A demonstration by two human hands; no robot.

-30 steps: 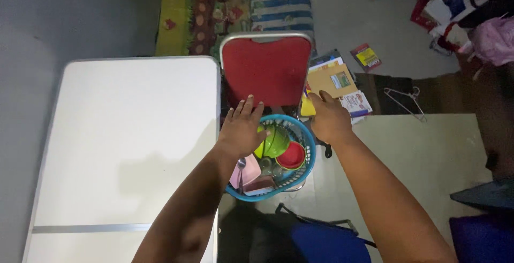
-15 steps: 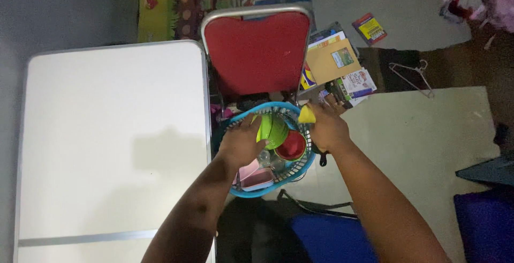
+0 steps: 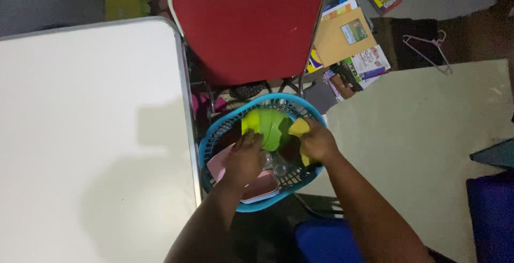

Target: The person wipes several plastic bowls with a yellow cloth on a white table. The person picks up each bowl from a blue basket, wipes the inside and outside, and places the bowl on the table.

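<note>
- Round blue plastic basket sits on the floor beside the white surface, below the red chair
- Left hand rests inside it, fingers on green plastic bowls; grip unclear
- Right hand grasps a yellow piece at the basket's right rim

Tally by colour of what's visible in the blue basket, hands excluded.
Green bowls: 1 stack, count within it unclear
Yellow piece, held by the right hand: 1
Pink plates, under the left hand: 1 stack
Clear glasses: 2
Total: 5 items or stacks in the basket
</note>
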